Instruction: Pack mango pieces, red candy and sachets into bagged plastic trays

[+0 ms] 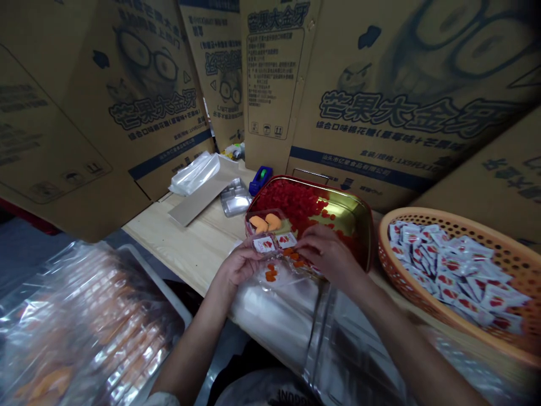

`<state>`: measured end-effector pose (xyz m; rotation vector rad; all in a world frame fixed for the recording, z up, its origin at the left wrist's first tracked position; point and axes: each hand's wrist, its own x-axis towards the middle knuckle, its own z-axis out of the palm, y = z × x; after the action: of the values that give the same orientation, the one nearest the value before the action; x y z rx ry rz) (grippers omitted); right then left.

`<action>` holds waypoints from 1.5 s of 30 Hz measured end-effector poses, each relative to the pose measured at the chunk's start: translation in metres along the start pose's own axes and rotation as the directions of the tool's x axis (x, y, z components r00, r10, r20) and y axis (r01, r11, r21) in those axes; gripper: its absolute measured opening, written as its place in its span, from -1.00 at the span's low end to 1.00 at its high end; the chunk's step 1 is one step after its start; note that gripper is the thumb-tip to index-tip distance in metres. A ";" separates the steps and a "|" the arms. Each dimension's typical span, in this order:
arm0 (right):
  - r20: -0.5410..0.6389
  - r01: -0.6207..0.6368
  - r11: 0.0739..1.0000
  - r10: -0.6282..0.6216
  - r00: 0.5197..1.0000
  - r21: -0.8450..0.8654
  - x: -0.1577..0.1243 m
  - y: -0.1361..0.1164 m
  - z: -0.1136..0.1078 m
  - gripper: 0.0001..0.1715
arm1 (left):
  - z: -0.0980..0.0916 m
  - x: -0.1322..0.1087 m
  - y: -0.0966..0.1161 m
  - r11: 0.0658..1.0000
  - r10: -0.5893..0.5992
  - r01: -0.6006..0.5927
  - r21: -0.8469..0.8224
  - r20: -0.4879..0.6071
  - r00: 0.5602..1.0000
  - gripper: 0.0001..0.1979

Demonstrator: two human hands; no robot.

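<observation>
Far left of the gold tin [351,217], below the tabletop [181,242]: a white crate [163,285] is sitting there, holding clear-wrapped packs with orange contents.

Left of the tin and further back, a heap of clear plastic bags [195,173] is lying. Next come a stack of empty clear trays [235,198] and a blue tape dispenser [260,179], just off the tin's back left corner.

Left hand [240,265] is gripping the near left edge of a clear compartment tray [270,234], fingers curled shut on it. This tray is resting against the tin's near left rim. Two orange sweets [266,223] and two red-and-white sachets [264,244] are lying in it.

A few orange bits [270,274] are lying loose on a stack of clear bags [287,316] in front of the tin.

Right hand [327,251] is hovering at the tin's near rim, over the compartment tray's right end. Its fingers are bent down and bunched; cannot tell whether they are pinching anything.

The tin itself is holding red sweets [291,200].

Right of the tin, an orange basket [513,256] is holding many more such sachets.
</observation>
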<state>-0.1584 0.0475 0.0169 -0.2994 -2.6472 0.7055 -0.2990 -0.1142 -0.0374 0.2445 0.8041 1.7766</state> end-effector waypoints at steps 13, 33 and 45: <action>0.023 -0.091 0.993 0.094 0.995 -0.078 -0.005 -0.005 0.001 -0.80 | -0.002 -0.001 0.001 1.000 -0.018 0.018 0.006 0.045 0.999 -0.42; 0.000 -0.173 0.978 0.174 0.985 -0.118 0.038 0.033 0.024 -0.78 | -0.012 -0.015 0.012 0.999 0.022 -0.021 0.028 -0.038 0.999 -0.44; 0.175 -0.182 0.911 0.261 0.950 -0.371 0.115 0.077 0.071 -0.81 | -0.015 -0.022 0.017 0.998 0.058 -0.055 0.029 -0.121 0.991 -0.44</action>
<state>-0.2841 0.1164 -0.0441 -0.6680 -2.9808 0.3376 -0.3123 -0.1426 -0.0334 0.1786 0.9146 1.8493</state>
